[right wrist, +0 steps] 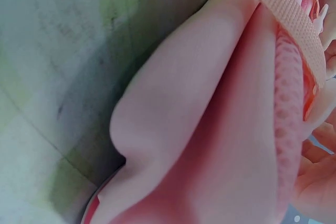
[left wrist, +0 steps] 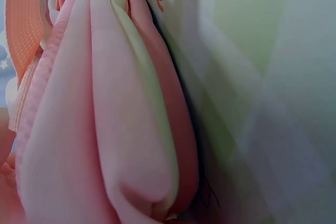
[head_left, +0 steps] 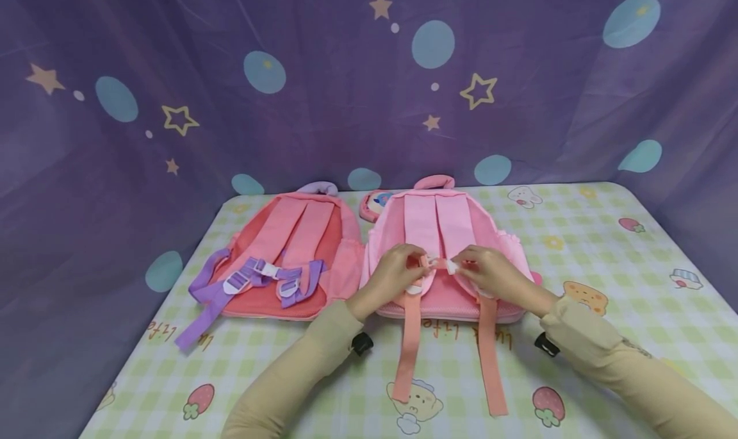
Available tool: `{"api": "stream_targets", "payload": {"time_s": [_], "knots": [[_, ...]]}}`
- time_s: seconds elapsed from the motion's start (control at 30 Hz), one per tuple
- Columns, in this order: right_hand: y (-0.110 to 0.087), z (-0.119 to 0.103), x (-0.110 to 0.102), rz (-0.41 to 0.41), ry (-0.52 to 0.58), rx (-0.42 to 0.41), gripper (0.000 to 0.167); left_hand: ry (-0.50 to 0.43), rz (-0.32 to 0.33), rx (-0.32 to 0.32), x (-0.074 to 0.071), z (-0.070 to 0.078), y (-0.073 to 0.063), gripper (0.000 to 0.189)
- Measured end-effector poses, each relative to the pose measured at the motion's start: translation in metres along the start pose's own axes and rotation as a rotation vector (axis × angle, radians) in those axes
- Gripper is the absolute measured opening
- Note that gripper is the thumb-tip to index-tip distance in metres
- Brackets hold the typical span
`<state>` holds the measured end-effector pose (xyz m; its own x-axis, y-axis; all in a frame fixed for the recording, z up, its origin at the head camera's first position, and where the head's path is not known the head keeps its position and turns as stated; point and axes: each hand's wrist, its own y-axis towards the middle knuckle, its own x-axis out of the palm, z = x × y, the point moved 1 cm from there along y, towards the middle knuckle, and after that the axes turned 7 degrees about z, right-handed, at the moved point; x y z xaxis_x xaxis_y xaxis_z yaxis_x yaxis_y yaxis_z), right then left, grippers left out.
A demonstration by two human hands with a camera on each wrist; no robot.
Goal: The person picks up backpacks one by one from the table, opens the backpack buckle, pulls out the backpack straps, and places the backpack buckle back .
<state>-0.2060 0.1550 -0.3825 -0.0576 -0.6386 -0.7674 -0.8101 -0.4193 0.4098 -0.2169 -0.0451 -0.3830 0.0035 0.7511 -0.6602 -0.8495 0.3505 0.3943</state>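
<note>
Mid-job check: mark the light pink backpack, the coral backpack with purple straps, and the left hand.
Light pink backpack (head_left: 447,293): head view, lower back panel.
Coral backpack (head_left: 307,236): head view, shoulder strap.
Left hand (head_left: 396,273): head view, back of hand.

Checked tbl (head_left: 611,259) holds coral bkpk (head_left: 294,237), pink bkpk (head_left: 441,224), prob. pouch (head_left: 376,203) behind.

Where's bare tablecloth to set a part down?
Tablecloth right of the pink backpack, beyond the right sleeve. Second patch: front left, between the purple strap and left sleeve. Crowded: where that backpack meets the coral backpack, and around the left hand and right hand at the chest strap.
</note>
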Motion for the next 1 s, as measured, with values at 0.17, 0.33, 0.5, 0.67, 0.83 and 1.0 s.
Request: {"api": "stream_targets", "payload": {"time_s": [0.17,0.33,0.5,0.67,0.83,1.0], "knots": [[-0.0021,-0.0004,-0.0007,-0.008,0.007,0.008,0.019,-0.019,0.017,0.007,-0.001,-0.0012,-0.0011,0.024],[-0.0036,0.0006,0.0,-0.001,0.023,0.002,0.02,-0.043,0.045,0.024,-0.0019,-0.0031,-0.0016,0.025],[-0.0045,0.0029,0.0025,0.001,0.031,0.001,0.019,-0.073,0.072,0.04,-0.0035,-0.0045,-0.0016,0.025],[-0.0045,0.0037,0.0045,-0.002,0.02,0.013,0.019,-0.094,0.086,0.034,-0.0051,-0.0056,-0.001,0.026],[-0.0047,0.004,0.0064,-0.014,0.027,0.015,0.019,-0.11,0.091,0.017,-0.0061,-0.0076,-0.0009,0.028],[-0.0051,0.0038,0.0078,-0.023,0.032,0.014,0.019,-0.128,0.089,0.01,-0.0072,-0.0075,-0.0015,0.028]]}}
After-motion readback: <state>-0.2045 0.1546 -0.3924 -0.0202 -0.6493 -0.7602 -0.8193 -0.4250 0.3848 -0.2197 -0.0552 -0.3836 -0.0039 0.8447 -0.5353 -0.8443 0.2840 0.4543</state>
